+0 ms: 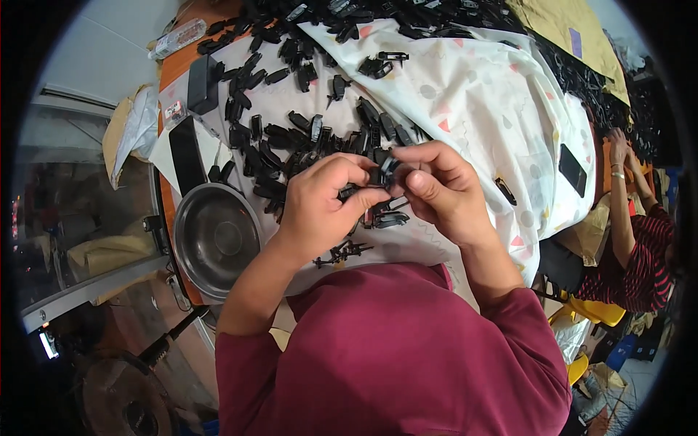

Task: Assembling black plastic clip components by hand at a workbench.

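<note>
Over the front middle of the cloth, my left hand (323, 196) and my right hand (451, 192) meet around a small black plastic part (379, 174). The left thumb and fingers pinch it from one side. On the other side, the right thumb and forefinger close on its shiny end; the fingers partly cover it, so its exact kind is unclear. Behind my hands lies a loose heap of similar black plastic parts (276, 138). Several thin dark pieces (343, 252) lie close to my body, and a few black parts (390, 219) rest just below the fingers.
On the left stands a dark metal bowl (190, 240), with a black phone (187, 156) and a black box (202, 83) behind it. A clear bottle (178, 38) lies at the far left. A second phone (573, 171) rests on the patterned cloth (465, 102). At right, a person in stripes (629, 254) reaches in.
</note>
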### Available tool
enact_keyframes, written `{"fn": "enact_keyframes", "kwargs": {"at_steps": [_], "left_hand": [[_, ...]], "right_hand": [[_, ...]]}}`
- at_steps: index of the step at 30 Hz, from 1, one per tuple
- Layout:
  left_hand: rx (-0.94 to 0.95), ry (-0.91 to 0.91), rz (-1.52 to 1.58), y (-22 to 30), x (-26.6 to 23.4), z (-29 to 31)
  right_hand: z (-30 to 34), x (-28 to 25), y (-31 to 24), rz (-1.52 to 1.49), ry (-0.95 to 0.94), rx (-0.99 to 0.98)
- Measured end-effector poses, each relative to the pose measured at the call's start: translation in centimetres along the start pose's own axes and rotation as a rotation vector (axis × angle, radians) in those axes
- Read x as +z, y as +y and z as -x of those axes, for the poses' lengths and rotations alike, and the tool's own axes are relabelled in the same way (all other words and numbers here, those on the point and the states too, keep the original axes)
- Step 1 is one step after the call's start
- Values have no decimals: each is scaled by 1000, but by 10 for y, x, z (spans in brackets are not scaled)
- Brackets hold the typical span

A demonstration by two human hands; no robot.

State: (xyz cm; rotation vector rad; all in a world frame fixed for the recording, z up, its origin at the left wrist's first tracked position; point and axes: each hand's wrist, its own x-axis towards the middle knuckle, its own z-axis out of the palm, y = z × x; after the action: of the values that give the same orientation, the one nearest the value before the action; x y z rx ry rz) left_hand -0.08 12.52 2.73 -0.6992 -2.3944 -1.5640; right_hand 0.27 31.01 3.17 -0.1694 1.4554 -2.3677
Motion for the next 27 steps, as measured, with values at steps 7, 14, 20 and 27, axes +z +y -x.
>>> {"fn": "enact_keyframes", "kwargs": {"at_steps": [7, 14, 20, 27], "left_hand": [[22, 54, 12, -2, 6, 5], [79, -12, -260, 0, 4, 9], [-550, 217, 799, 6, 35, 22], [-845, 133, 1283, -9, 37, 31]], "right_hand": [[-1, -3, -11, 136, 47, 204], [-4, -3, -5, 85, 76, 255], [4, 8, 17, 189, 192, 131], [22, 7, 41, 375, 230, -101]]}}
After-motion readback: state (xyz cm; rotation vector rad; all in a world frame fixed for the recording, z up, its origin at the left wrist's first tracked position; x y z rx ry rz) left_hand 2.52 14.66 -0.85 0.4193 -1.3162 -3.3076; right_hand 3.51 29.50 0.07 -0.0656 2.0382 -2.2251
